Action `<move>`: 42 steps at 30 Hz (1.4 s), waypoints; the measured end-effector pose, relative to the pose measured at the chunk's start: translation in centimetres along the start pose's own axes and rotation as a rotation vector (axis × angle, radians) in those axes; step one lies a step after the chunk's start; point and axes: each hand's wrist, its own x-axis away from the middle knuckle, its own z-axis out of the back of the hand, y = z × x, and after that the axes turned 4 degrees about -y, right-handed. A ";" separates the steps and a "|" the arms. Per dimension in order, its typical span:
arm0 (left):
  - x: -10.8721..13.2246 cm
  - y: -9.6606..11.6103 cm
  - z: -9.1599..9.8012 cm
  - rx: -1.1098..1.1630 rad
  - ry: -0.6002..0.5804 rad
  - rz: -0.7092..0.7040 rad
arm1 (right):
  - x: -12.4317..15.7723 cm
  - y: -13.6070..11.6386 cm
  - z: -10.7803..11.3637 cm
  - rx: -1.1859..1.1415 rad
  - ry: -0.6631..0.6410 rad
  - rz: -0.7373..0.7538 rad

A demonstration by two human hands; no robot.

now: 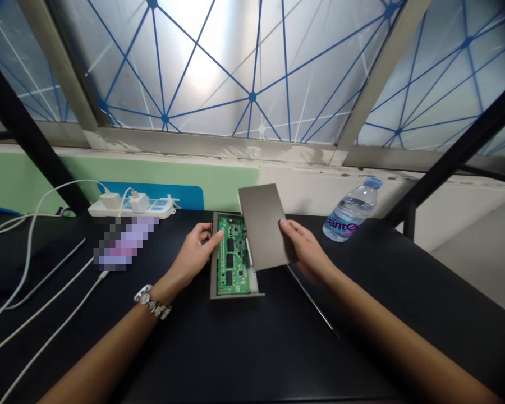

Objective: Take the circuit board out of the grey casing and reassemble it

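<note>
A shallow metal case (213,280) lies on the black table with a green circuit board (231,280) inside it. My left hand (196,252) grips the case's left side, thumb over the edge of the board. In my right hand (305,244) is a flat grey-brown cover panel (264,224), pinched at its right edge. The panel is tilted above the right part of the case and hides some of the board. Below my right hand a thin metal screwdriver shaft (313,303) lies on the table; its upper end is hidden.
A water bottle (351,210) leans at the back right. On the left, a white power strip (155,207) holds plugged chargers, and white cables (59,292) run across the black table (235,359). A pixelated object (124,247) lies near them. Windows stand behind.
</note>
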 end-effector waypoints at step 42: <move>-0.8 1.5 8.9 -0.697 -0.113 -0.153 | 3.6 -0.1 -1.9 0.054 -0.330 0.123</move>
